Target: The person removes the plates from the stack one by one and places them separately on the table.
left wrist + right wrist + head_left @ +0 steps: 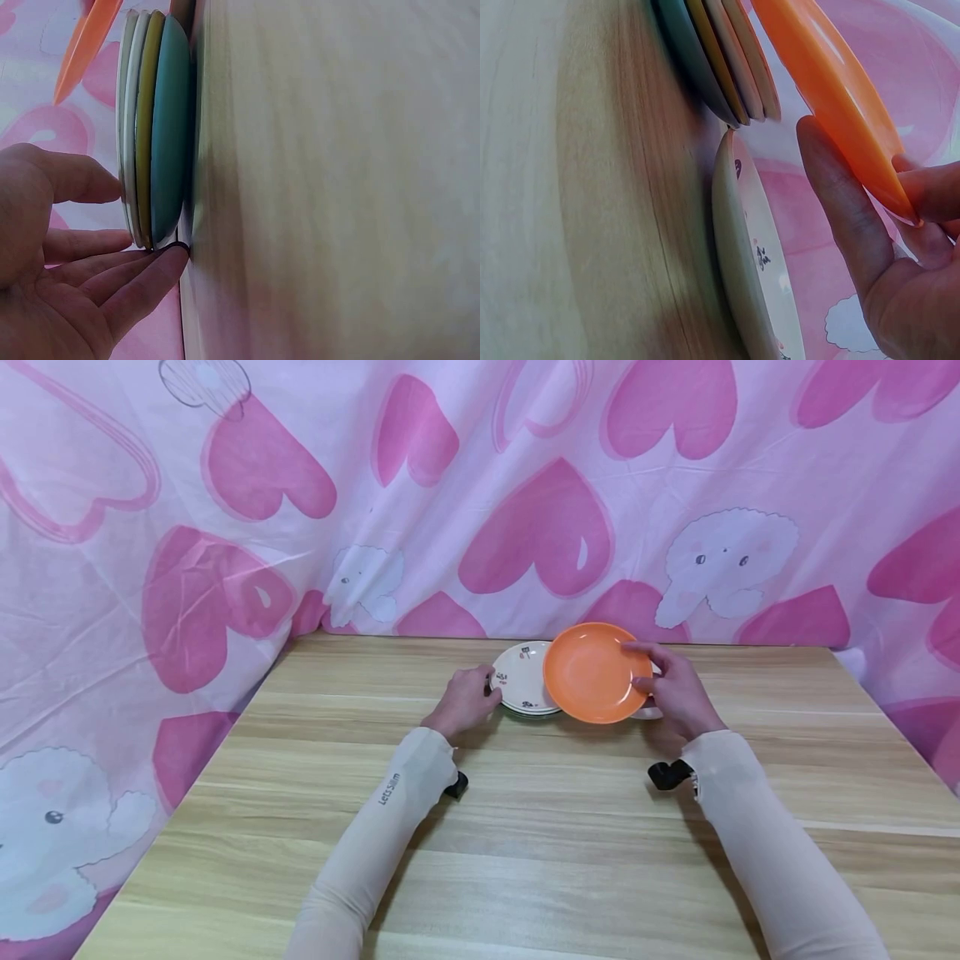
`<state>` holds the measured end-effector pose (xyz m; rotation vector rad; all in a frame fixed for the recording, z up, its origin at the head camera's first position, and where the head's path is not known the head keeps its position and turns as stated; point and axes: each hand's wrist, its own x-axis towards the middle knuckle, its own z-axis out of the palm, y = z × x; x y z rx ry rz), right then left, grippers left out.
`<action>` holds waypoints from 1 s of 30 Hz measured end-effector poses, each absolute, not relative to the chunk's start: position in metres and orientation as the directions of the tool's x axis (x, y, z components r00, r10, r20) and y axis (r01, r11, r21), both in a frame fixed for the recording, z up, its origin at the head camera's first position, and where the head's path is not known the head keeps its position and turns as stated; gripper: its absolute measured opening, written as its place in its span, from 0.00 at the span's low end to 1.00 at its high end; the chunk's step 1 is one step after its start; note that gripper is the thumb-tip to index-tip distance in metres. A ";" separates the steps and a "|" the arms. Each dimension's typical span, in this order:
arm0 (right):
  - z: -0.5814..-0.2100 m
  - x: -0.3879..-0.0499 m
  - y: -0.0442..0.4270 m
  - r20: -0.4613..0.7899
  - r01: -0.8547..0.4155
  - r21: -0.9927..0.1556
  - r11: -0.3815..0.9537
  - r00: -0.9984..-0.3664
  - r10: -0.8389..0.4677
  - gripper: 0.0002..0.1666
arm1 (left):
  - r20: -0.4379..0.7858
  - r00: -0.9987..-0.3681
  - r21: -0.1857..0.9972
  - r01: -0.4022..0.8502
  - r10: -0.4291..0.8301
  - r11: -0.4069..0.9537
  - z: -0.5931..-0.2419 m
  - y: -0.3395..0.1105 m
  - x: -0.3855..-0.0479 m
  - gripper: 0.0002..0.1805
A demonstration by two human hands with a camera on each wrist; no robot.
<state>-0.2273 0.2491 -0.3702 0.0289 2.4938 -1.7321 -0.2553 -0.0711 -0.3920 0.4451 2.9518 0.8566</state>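
An orange plate [596, 673] is held up by its right edge in my right hand [678, 693]; in the right wrist view the fingers and thumb pinch the orange plate [847, 97]. At its left is a stack of plates [521, 675], the top one cream with small printed figures. My left hand [463, 700] touches the stack's left edge; the left wrist view shows the left hand [82, 262] with thumb and fingers around the rims, above a teal bottom plate [171, 135]. Below the orange plate, a separate cream plate [742, 247] lies on the table beside the stack.
The plates are near the back edge of the wooden table [525, 843]. Behind and at the left hangs a pink curtain [450, 527] with hearts and white animals. Black straps [670, 775] show at both wrists.
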 end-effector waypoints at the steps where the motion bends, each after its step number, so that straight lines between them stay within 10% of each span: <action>1: -0.370 -0.227 0.249 -0.098 0.076 -0.933 0.353 -0.994 -0.044 0.39 | 0.045 -0.959 0.531 0.261 0.281 0.806 -0.392 -0.071 -0.255 0.09; 30: -0.369 -0.222 0.260 -0.120 0.097 -0.934 0.344 -0.992 -0.045 0.38 | 0.049 -0.957 0.527 0.269 0.287 0.806 -0.392 -0.072 -0.256 0.09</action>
